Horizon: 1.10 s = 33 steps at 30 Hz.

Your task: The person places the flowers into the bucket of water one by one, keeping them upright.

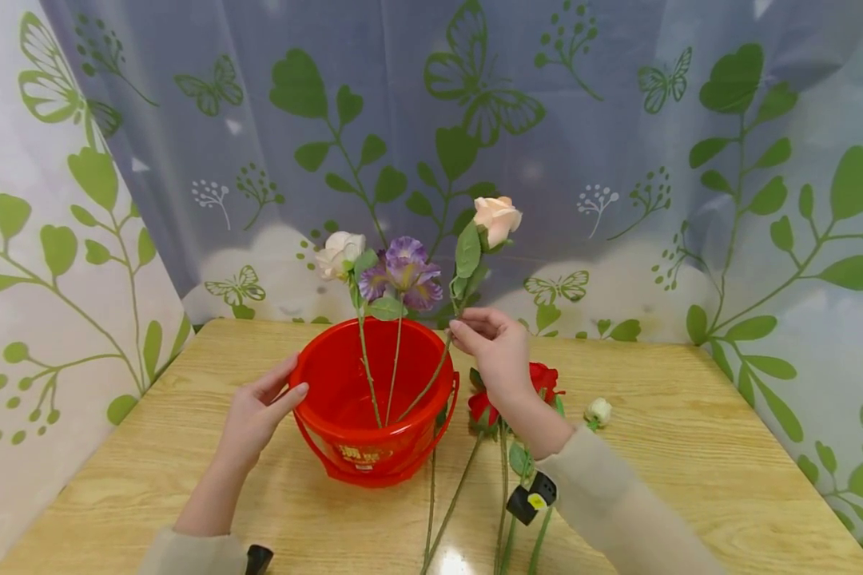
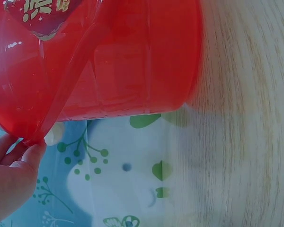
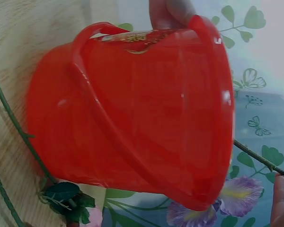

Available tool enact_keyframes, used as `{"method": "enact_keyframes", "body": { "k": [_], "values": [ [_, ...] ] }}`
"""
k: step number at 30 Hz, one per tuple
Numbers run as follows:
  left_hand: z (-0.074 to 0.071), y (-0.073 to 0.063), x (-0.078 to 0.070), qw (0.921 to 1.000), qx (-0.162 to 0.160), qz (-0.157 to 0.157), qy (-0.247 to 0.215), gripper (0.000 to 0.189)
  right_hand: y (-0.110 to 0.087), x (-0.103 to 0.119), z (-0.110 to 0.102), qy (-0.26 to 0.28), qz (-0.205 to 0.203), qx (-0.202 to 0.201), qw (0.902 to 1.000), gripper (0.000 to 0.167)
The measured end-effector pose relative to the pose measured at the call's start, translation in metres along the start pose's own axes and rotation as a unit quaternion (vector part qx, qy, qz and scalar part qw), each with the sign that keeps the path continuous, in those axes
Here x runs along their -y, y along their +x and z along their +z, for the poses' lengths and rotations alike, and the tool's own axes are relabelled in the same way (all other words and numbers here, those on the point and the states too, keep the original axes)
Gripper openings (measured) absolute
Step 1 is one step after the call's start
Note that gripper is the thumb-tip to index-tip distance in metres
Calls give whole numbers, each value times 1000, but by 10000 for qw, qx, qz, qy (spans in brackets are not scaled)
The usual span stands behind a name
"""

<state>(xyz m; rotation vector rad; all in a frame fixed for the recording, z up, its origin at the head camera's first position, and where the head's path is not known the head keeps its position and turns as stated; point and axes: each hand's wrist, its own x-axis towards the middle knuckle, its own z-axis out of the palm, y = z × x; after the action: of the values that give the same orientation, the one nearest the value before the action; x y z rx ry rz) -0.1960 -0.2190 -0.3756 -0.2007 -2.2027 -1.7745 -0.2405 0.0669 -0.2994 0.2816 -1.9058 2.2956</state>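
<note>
A red plastic bucket (image 1: 413,447) with a gold-printed label stands upright on the wooden table. My left hand (image 1: 252,415) grips its left rim; in the left wrist view the thumb and fingers (image 2: 32,156) pinch the rim near the handle's end. Above the right side of the bucket, my right hand (image 1: 502,355) pinches the stem of a peach rose (image 1: 497,221). That stem's lower end is inside the bucket. Inside it too, a white rose (image 1: 340,255) and a purple iris (image 1: 405,275) lean with their heads above the far rim.
Right of the bucket lie red roses (image 1: 483,413) with long green stems (image 1: 460,495) toward the front edge, partly behind my right forearm. A small cream bud (image 1: 599,412) lies farther right. A pink flower (image 3: 93,217) shows beside the bucket. A patterned curtain (image 1: 590,160) hangs behind the table.
</note>
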Motion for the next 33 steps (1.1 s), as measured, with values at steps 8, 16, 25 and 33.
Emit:
{"method": "enact_keyframes", "body": {
  "k": [8, 16, 25, 33],
  "values": [
    [1, 0, -3, 10000, -49, -24, -22, 50, -2, -16, 6, -543, 11, 215, 9983, 17],
    [2, -1, -5, 9999, -51, -41, -96, 49, -4, -26, 9, -987, 91, 482, 9939, 16],
    [2, -1, -2, 9999, -49, 36, -157, 49, -3, -35, 11, -1721, -47, 572, 9834, 20],
    [1, 0, 0, 9999, -57, 69, -146, 51, -4, -31, 16, -2453, -382, 776, 9656, 16]
  ]
}}
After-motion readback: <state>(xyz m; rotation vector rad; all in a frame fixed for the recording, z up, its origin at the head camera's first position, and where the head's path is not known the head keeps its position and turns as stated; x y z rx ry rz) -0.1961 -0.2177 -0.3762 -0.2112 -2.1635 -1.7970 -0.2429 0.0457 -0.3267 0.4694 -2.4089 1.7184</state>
